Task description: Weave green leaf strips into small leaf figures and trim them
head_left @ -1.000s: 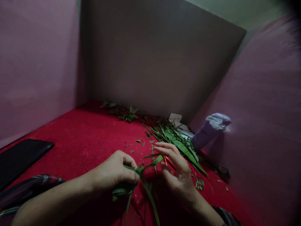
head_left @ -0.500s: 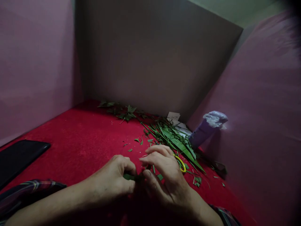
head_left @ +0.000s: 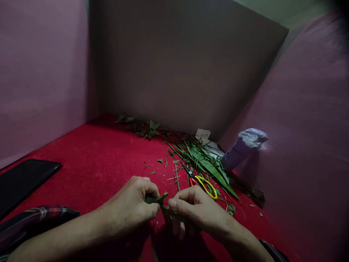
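Note:
My left hand (head_left: 133, 205) and my right hand (head_left: 195, 213) meet low in the middle, both pinched on one folded green leaf strip (head_left: 157, 199) held just above the red cloth (head_left: 95, 160). The fingertips of the two hands nearly touch around the leaf. Small scissors with yellow handles (head_left: 203, 181) lie on the cloth just beyond my right hand, untouched. A pile of long green leaves (head_left: 204, 162) spreads behind them towards the back right.
A dark tablet (head_left: 23, 180) lies at the left edge. A purple cylinder capped with plastic (head_left: 241, 147) leans at the back right beside white paper slips (head_left: 203, 134). Leaf scraps (head_left: 144, 129) lie by the grey back board; pink panels enclose both sides.
My right hand has drawn back and down to pinch the leaf with the left, uncovering the scissors on the cloth. The long leaf ends seen earlier are folded in between my fingers.

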### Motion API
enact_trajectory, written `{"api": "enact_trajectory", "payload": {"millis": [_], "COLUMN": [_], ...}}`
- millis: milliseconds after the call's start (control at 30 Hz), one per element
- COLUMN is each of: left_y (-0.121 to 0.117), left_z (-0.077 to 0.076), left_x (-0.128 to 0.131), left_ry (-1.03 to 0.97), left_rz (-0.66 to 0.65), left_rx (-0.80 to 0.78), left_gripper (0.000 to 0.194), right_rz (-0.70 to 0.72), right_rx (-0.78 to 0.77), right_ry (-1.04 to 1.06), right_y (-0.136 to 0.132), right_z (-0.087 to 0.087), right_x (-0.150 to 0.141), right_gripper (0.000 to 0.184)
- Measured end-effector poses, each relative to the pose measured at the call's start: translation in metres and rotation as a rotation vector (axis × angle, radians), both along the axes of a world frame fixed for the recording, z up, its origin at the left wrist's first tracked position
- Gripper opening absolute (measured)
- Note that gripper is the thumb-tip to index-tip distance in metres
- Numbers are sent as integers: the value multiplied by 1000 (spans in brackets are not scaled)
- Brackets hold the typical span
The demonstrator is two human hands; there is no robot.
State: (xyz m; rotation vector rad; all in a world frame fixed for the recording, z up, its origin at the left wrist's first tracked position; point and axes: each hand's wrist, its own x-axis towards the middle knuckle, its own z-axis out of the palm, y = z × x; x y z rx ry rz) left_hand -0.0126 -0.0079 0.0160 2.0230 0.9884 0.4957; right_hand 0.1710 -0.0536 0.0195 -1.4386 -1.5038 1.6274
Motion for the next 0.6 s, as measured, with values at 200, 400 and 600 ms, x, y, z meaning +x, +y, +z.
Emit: {"api": "enact_trajectory", "payload": {"millis": [200, 400, 600], "left_y": [-2, -1, 2], "left_z": [5, 2, -6], "left_x": [-2, 1, 2], "left_ry": [15, -37, -171], "left_rz": [-6, 33, 14], "left_rx": [89, -99, -577], "left_gripper": [18, 12, 7], "right_rz": [19, -118, -186], "right_rx": [-178, -124, 104], "right_ry": [278, 323, 188], "right_y": [-3, -3, -8], "right_z": [-7, -8, -5], "right_x": [-5, -11, -13], "right_gripper": [41, 28, 24]}}
